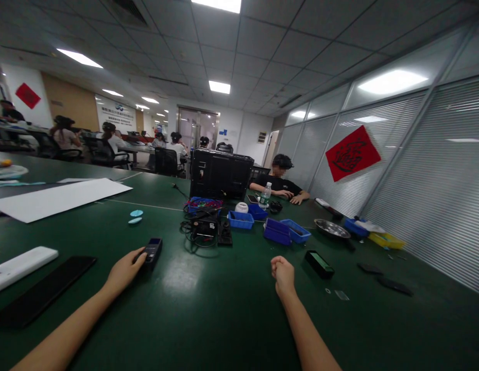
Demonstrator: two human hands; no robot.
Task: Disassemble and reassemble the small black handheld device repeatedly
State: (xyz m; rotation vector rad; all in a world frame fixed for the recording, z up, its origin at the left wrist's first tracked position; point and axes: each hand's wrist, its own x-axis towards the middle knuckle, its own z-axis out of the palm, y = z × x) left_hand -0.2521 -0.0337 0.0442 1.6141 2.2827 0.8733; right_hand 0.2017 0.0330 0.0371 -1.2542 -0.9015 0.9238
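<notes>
My left hand [126, 269] is closed on the side of a dark handheld meter [153, 251] with a small screen, which rests on the green table [224, 309]; its exact kind is unclear. My thumb lies over its face. To the right, my right hand [284, 275] is curled shut over the tabletop, and whatever its fingers hold, if anything, is hidden. A black box with a green inside [320, 263] lies just right of that hand. Beyond the meter are two light-blue oval pieces [136, 217].
A black monitor-like case [222, 174], a soldering-station-like unit [204, 229] with cables, blue bins [241, 220], a baseball [241, 207] and a bottle [265, 196] stand ahead. A metal dish [332, 228] is at right. Across sits a person [280, 183]. White panels lie left.
</notes>
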